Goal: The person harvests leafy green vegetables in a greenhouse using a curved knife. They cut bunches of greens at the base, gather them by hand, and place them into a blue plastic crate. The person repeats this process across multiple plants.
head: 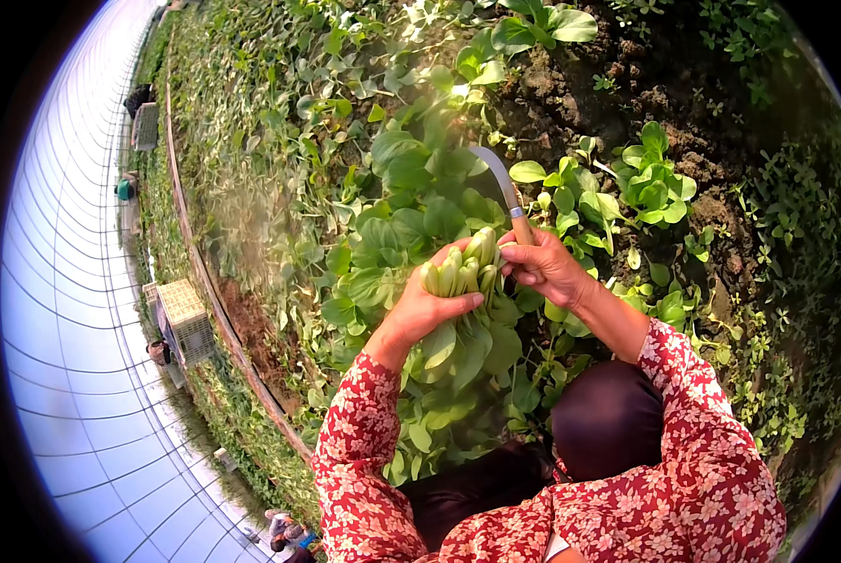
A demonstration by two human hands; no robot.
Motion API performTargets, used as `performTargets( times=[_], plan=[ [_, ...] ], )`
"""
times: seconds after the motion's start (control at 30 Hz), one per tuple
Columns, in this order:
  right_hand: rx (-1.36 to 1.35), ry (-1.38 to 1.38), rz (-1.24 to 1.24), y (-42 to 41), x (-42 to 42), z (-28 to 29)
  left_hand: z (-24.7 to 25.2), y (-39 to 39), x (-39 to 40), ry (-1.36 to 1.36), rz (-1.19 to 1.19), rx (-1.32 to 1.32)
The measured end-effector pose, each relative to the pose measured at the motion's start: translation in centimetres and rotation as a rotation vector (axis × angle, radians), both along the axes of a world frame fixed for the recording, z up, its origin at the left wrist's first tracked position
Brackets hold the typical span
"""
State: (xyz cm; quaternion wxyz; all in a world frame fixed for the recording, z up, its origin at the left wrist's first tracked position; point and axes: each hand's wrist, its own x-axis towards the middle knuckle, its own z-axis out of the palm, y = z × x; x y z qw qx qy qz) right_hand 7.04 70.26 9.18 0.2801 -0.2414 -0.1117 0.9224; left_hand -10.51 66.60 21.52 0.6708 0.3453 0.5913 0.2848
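My left hand (431, 299) grips a bunch of leafy greens (460, 276), its pale green stem ends pointing up and its leaves hanging below. Close beside the stems, my right hand (544, 264) holds a sickle by its wooden handle (523, 230). The curved metal blade (496, 169) points up and away from me, over the leaves. My right fingertips are at the edge of the bunch; whether they pinch a leaf or stem cannot be told. Broad-leaved plants (399, 232) stand beyond my left hand, and more rooted greens (654, 184) grow to the right.
Dark soil (561, 91) with small weeds lies ahead and right. A long narrow border (202, 271) runs along the left. Past it are stacked plastic crates (185, 317), another crate (145, 127) and several people at a distance, near the ribbed greenhouse wall (68, 281). My knee (607, 422) is close below my right arm.
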Motion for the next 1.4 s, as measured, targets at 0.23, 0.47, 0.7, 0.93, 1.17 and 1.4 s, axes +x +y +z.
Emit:
performTargets(
  times=[0.23, 0.47, 0.7, 0.93, 1.17, 1.4],
  plan=[
    [0.436, -0.633, 0.068, 6.7, -3.8, -5.9, -0.8, 6.2, -1.4, 1.08, -0.737, 0.276],
    [1.2, -0.982, 0.098, 9.9, -10.2, -9.0, -5.5, 13.0, -2.8, 1.438, -1.069, 0.129],
    [1.09, -0.866, -0.004, 10.6, -8.9, -12.7, -9.1, 14.5, -8.3, 1.32, -1.136, -0.223],
    [1.021, -0.847, 0.005, 10.4, -10.3, -14.4, -9.9, 10.7, -9.2, 1.421, -0.829, -0.183],
    [0.729, -0.789, 0.097, 10.0, -10.4, -13.0, -9.8, 10.5, -9.1, 1.358, -0.781, -0.178],
    [0.767, -0.95, 0.182, 10.6, -11.4, -12.8, -9.3, 10.5, -7.2, 1.37, -0.736, -0.241]
  ],
)
